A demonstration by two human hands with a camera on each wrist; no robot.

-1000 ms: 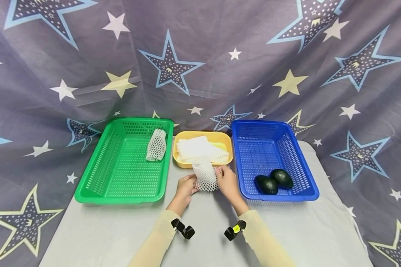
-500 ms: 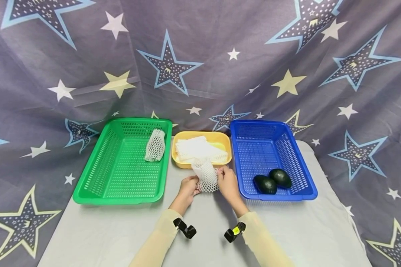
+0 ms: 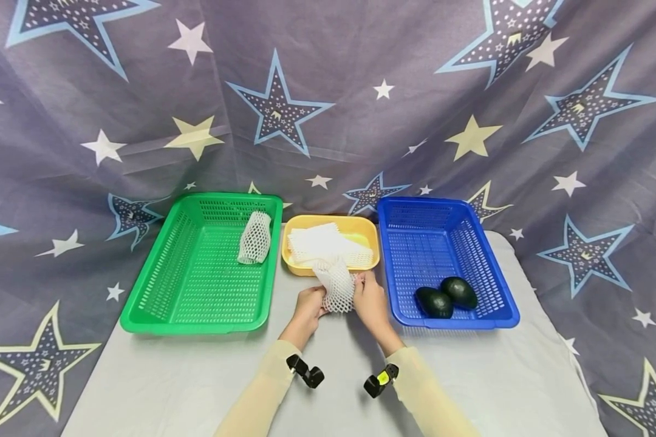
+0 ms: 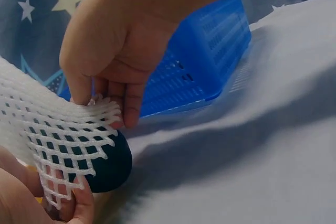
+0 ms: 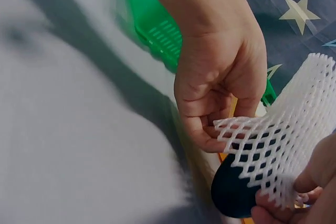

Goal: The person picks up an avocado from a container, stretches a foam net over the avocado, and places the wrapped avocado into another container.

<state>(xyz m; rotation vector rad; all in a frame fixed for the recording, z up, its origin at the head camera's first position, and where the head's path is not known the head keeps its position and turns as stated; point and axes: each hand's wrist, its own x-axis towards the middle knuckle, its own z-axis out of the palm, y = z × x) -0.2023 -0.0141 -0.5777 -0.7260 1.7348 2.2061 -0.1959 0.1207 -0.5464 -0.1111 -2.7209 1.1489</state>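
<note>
Between both hands is a white foam net sleeve [image 3: 336, 285], its open end facing the person. A dark avocado [image 4: 118, 163] sits partly inside, its rounded end bare below the mesh edge in both wrist views. My left hand [image 3: 308, 305] pinches the left side of the sleeve's edge. On the other side, my right hand [image 3: 370, 298] pinches the edge between thumb and fingers. The sleeve's far end narrows over the front rim of a yellow container [image 3: 361, 226], which holds a stack of white net sleeves [image 3: 328, 241].
At left stands a green basket [image 3: 208, 273] with a bulging netted bundle [image 3: 255, 237] in it. A blue basket [image 3: 415, 249] at right holds an avocado [image 3: 434, 302] touching another avocado [image 3: 459, 292]. A starry curtain [image 3: 350, 109] hangs behind the table.
My left hand has shifted slightly right, so the hands are a little closer. The sleeve's open end looks narrower. The baskets and their contents stay the same.
</note>
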